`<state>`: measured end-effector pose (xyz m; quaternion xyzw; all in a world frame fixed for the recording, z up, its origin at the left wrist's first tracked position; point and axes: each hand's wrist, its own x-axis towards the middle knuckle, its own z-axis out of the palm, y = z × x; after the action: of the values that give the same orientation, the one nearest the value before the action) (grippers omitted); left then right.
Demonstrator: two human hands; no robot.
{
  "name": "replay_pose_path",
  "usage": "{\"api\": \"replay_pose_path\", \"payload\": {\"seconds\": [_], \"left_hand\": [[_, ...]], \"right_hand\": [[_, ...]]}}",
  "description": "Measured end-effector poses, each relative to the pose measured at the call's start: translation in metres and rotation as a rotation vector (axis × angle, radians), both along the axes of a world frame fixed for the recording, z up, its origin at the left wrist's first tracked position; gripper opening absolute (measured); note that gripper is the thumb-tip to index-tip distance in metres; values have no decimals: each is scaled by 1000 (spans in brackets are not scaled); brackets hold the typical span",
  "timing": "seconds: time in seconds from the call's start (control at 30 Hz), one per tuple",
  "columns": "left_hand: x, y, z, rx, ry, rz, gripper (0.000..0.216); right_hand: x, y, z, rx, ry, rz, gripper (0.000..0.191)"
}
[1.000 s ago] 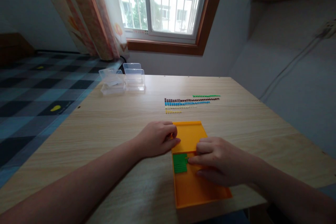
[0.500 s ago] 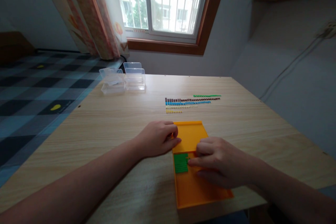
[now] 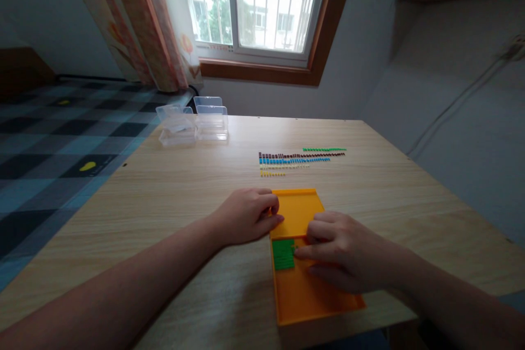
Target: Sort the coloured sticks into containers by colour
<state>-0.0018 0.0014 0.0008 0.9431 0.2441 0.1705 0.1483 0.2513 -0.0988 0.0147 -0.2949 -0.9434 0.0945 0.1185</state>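
Note:
A shallow orange plastic box (image 3: 315,303) lies near the front edge of the table, its flat lid section (image 3: 296,210) folded out at the far end. My left hand (image 3: 253,216) grips the left edge of that lid, fingers curled over and thumb along it. Inside the box, at its upper left, sits a block of small green pieces (image 3: 283,254) packed side by side. The index finger of my right hand (image 3: 342,251) is stretched out to the block's right edge, touching small green bits there. Its thumb stays apart below, and nothing is visibly held; the box's right side is partly covered.
Beyond the box, small pieces stand in rows: green (image 3: 324,149), dark brown (image 3: 301,155), blue (image 3: 293,161), whitish (image 3: 283,167) and yellow (image 3: 271,174). Clear plastic containers (image 3: 211,123) with raised lids are at the table's back left. A checked bed (image 3: 69,136) adjoins the left side.
Both hands keep nearly the same pose and place. Only a slight shift of the whole view shows.

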Motion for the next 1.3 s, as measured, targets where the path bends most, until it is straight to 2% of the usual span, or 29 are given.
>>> {"api": "replay_pose_path", "payload": {"seconds": [0.77, 1.13, 1.3], "left_hand": [[0, 0, 1, -5, -3, -4, 18], [0, 0, 1, -19, -19, -2, 17], [0, 0, 1, -17, -22, -5, 17]], "right_hand": [[2, 1, 2, 38, 53, 14, 33], [3, 2, 2, -34, 24, -3, 34], [7, 3, 2, -19, 63, 14, 35]]}}
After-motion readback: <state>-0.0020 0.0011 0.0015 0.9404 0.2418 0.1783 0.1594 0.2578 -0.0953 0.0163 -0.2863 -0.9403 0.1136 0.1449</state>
